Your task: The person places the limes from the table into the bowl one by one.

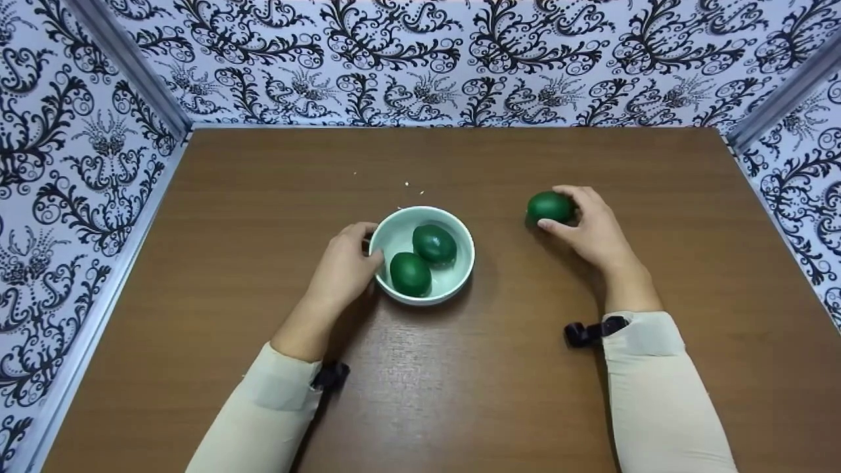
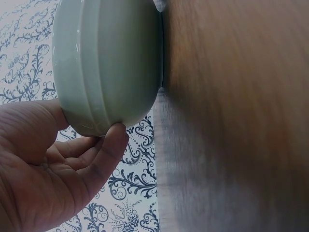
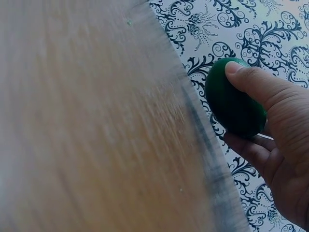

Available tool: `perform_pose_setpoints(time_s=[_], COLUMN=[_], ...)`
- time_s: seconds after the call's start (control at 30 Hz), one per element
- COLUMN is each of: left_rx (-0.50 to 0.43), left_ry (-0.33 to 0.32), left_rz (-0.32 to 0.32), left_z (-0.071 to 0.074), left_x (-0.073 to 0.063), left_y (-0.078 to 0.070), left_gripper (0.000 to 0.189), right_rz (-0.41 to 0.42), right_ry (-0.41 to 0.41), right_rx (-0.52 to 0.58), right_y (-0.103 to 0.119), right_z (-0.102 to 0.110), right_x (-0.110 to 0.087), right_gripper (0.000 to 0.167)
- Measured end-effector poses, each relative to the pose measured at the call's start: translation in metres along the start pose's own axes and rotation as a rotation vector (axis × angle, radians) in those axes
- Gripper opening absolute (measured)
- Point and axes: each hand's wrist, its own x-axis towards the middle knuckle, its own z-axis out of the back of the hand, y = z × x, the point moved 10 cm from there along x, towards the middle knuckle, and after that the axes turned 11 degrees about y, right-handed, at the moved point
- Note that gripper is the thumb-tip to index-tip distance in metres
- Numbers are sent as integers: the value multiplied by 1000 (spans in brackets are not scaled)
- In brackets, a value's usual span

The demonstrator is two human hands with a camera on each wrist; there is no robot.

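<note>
A pale green bowl stands upright on the wooden table, and two dark green eggs lie inside it. My left hand holds the bowl's left side, the thumb at the rim and fingers against the outer wall. The left wrist view shows those fingers curled around the bowl from outside. To the right of the bowl, my right hand pinches a third dark green egg between thumb and fingers, close over the table. In the right wrist view this egg sits in the fingertips, thumb on top.
The brown wooden table is bordered at the back and sides by panels with black-and-white scroll patterns. Several small white crumbs lie behind the bowl. A dark wrist camera juts from the right sleeve over the table.
</note>
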Motion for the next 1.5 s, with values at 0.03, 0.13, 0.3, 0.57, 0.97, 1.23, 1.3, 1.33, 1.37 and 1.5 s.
perform_pose_setpoints(time_s=[0.03,0.13,0.3,0.57,0.97,1.23,1.3,1.33,1.37,1.5], left_rx=[3,13,10,10,3,-13,-15,-18,-19,-22], left_ry=[1,4,7,4,9,0,0,-1,-2,-3], left_rz=[-2,-5,-1,-8,-4,-2,-6,-7,-9,-7], left_z=[0,0,0,0,0,0,0,0,0,0], left_x=[0,0,0,0,-1,-1,-1,-1,-1,0], left_y=[0,-1,0,-1,-2,0,0,-1,-1,-1], left_gripper=[42,42,42,42,42,41,42,42,42,41], right_rz=[2,11,23,15,62,68,69,67,66,63], right_ry=[1,0,-9,-12,-30,-27,-26,-25,-24,-21], right_rx=[2,6,6,2,6,10,13,14,15,15], right_y=[0,2,5,7,20,26,27,27,28,31], right_z=[0,1,3,5,9,9,10,10,10,11], right_x=[0,0,0,-1,-3,-4,-4,-4,-4,-4], right_gripper=[68,67,66,67,63,65,65,66,66,67])
